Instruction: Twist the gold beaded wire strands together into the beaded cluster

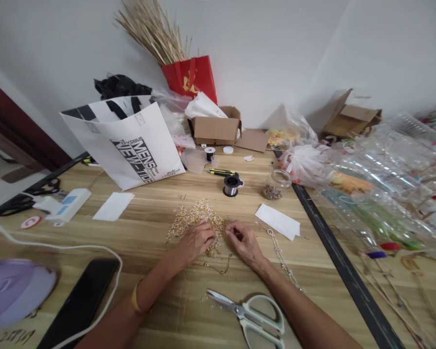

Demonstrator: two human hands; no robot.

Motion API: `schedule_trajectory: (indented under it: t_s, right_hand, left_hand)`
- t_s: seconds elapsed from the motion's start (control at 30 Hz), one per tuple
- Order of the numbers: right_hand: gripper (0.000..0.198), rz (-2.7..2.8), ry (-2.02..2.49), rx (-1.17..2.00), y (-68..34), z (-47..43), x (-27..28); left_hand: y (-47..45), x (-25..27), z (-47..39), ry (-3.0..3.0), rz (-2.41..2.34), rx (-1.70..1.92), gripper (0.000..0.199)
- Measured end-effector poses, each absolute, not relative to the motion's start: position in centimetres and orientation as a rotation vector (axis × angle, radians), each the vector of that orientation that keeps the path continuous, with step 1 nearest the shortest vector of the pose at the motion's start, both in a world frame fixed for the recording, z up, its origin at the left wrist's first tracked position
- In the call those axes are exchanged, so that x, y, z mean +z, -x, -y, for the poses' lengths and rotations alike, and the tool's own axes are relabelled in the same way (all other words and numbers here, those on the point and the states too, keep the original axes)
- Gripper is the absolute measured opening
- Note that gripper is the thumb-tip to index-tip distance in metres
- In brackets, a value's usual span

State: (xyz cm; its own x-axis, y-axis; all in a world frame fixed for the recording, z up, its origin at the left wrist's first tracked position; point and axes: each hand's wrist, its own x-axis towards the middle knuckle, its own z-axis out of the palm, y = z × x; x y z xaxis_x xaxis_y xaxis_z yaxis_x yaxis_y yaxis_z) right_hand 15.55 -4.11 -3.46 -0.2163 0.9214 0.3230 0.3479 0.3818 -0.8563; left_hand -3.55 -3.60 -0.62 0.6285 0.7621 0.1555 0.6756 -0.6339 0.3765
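A pile of small gold and clear beads (196,213) is spread on the wooden table. My left hand (198,238) rests at the pile's near right side, fingers curled together among the beads; whatever they hold is hidden. Just right of the pile, my right hand (244,242) has thumb and forefinger pinched together, and anything between them is too small to make out. Below the hands lies a thin gold chain (218,270). A beaded strand (281,257) runs beside my right forearm. Scissors with pale handles (250,315) lie partly spread between my forearms.
Beyond the beads are a wire spool (231,186), a yellow-black cutter (221,172) and a glass jar of beads (276,185). White paper (278,221) lies right. A paper bag (127,145), power strip (68,206) and phone (82,300) stand left; plastic bottles (378,203) crowd the right.
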Motion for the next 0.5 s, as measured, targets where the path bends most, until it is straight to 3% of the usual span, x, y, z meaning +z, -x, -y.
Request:
schedule_trajectory:
  t_s: [0.5]
  right_hand:
    - [0.011,1.762,1.107,0.819,-15.43,4.26,-3.24]
  left_hand:
    - [3.71,-1.07,3.22,-2.600,-1.123,0.444,0.016]
